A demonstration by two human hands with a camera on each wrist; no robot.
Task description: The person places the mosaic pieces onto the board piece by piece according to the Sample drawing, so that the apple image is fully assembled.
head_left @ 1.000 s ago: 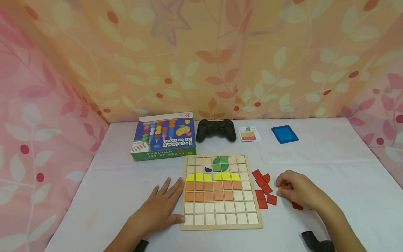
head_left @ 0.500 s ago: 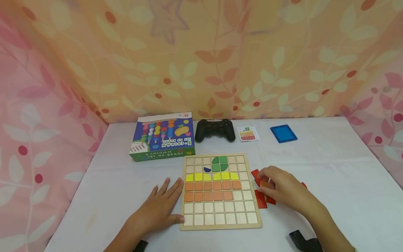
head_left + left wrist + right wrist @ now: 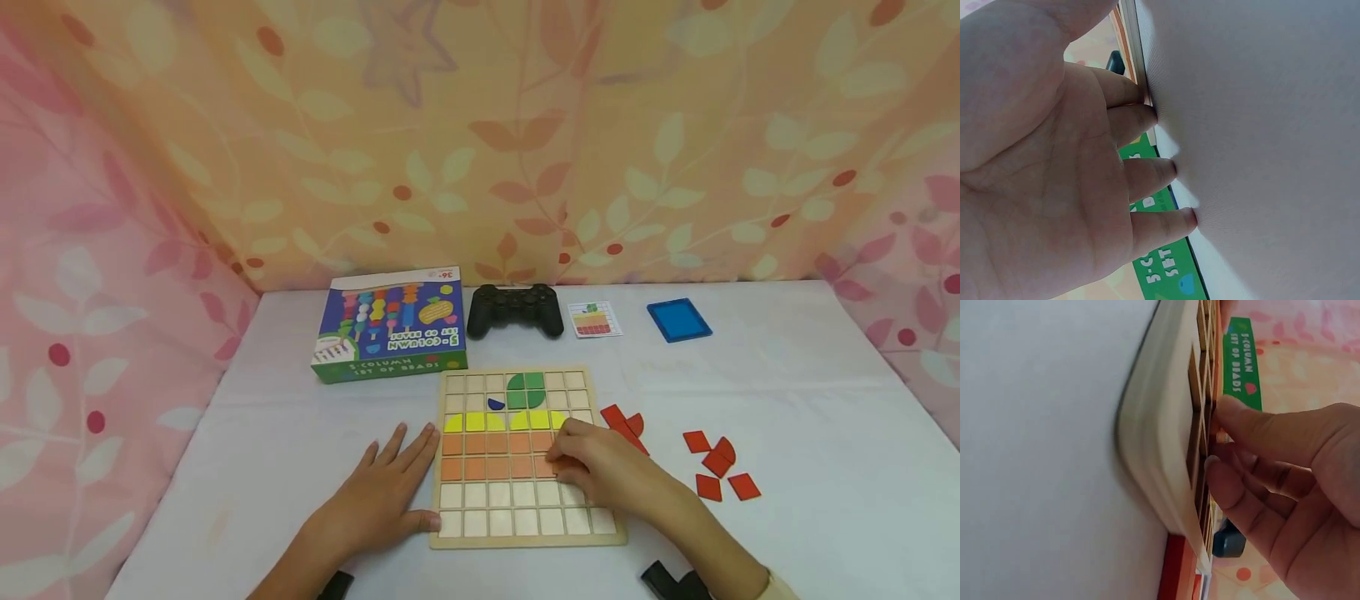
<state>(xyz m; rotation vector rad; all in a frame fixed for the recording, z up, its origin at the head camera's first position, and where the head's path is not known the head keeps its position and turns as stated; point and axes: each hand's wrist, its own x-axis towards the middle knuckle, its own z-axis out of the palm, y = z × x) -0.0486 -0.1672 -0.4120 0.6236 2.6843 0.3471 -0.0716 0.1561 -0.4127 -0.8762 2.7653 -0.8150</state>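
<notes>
A wooden grid board (image 3: 525,538) lies on the table, holding green tiles (image 3: 526,390), yellow tiles (image 3: 475,421), two rows of orange square tiles (image 3: 497,468) and a dark blue piece (image 3: 496,404). My left hand (image 3: 386,492) rests flat, fingers spread, its index fingertip and thumb touching the board's left edge. Over the board's right half, my right hand (image 3: 600,462) pinches an orange square tile (image 3: 1214,423) between thumb and fingers, at the end of the lower orange row. In the head view the fingers hide most of that tile.
Red tiles (image 3: 619,423) lie beside the board's right edge, with more red tiles (image 3: 717,463) farther right. Behind stand a bead-set box (image 3: 390,325), a black game controller (image 3: 515,311), a pattern card (image 3: 595,319) and a blue tray (image 3: 678,320).
My right hand has moved left from the loose tiles to the board, carrying the orange square tile. My left hand has stayed at the board's left edge.
</notes>
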